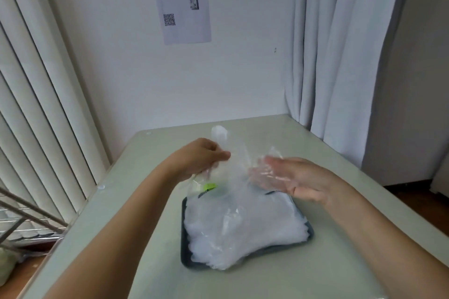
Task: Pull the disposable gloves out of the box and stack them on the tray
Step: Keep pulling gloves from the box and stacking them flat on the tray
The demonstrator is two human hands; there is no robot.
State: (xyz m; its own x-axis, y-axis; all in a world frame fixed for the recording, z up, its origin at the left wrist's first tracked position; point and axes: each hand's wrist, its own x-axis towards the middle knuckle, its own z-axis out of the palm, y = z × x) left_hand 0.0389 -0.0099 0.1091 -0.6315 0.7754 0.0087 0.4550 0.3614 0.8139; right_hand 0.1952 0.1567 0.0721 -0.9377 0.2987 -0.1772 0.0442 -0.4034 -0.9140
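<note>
- Standing beside the table (136, 213): a wire rack (24, 216) sits low off its left edge, well apart from the work.
- Left hand (201, 158): fingers curled, thumb and fingertips pinching a clear glove (234, 172). The glove's tip pokes up above the fist and the rest hangs toward the tray.
- Box (209, 186): only a green scrap shows, just below the left hand at the tray's far left corner. The rest is hidden by film, so I can't tell if the glove's lower end is clear of the box.
- Tray (185, 258): dark, mid-table. A pile of gloves (243, 226) covers nearly all of it and spills over the near and right rims.
- Right hand (291, 177): open flat, fingers straight, palm facing left, gripping nothing. The hanging film drapes against its fingers.
- Risk: the film clings. It could stick to the right hand and come back up off the pile after laying.
- Risk: the pile is tall and slippery and already overhangs. Pressing the new glove down off-centre could slide the top layers onto the table.
- Risk: if the glove is caught in the box, a further pull could drag the next glove out or shift the box.
- Risk: the pinch holds one edge only, so the glove may land crumpled rather than flat.
</note>
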